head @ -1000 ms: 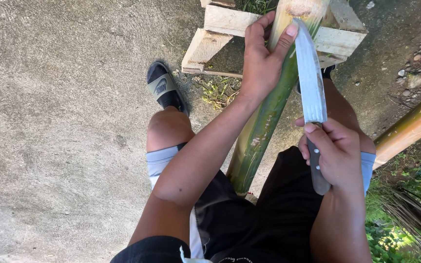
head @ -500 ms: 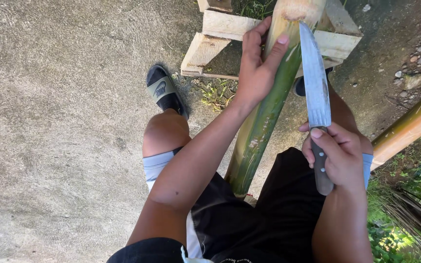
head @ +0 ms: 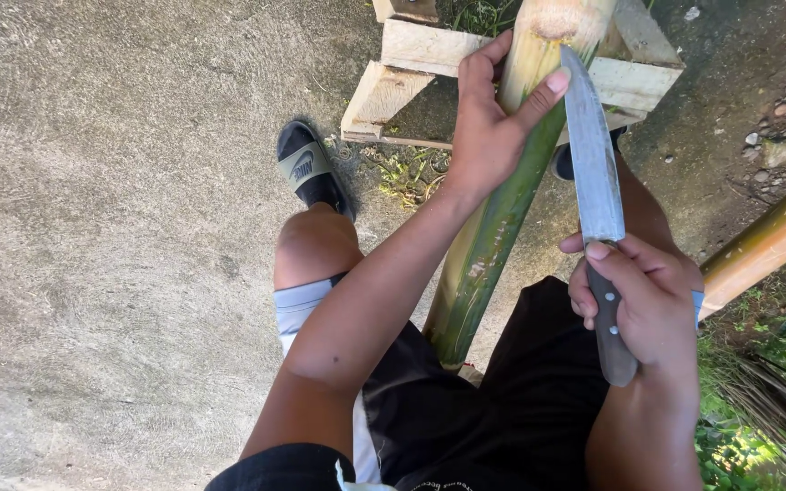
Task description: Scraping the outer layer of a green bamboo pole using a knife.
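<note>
A thick green bamboo pole (head: 488, 245) slants up between my knees, its pale cut end (head: 557, 23) resting on a wooden frame (head: 420, 55). My left hand (head: 488, 123) wraps around the pole just below that end. My right hand (head: 643, 305) grips the dark handle of a long steel knife (head: 593, 159). The blade points away from me, and its tip lies against the pole's right side near the top, beside my left thumb.
I sit over rough concrete (head: 120, 227). My left foot wears a black slide sandal (head: 307, 168). An orange-brown bamboo pole (head: 770, 241) crosses at the right above grass (head: 775, 391) and dirt with small stones (head: 775, 118).
The knife has swung from lying flat across the pole's top to standing edge-on along its right side. My left hand keeps its hold near the top.
</note>
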